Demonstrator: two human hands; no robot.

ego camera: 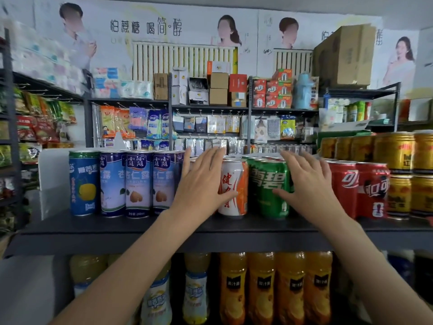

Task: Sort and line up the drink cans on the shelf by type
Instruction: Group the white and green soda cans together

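Note:
Drink cans stand in a row on the dark shelf. From the left come a blue can with a yellow fruit, tall blue-and-white cans, a white-and-orange can, green cans, red cola cans and gold cans. My left hand lies with straight fingers just left of the white-and-orange can, its thumb across that can's front. My right hand is spread over the right side of the green cans, thumb on the green front. Cans behind the hands are hidden.
Below the shelf stand orange juice bottles and pale yellow bottles. A white divider stands at the row's left end. Behind are racks with hanging packets and boxes, and a large carton high on the right.

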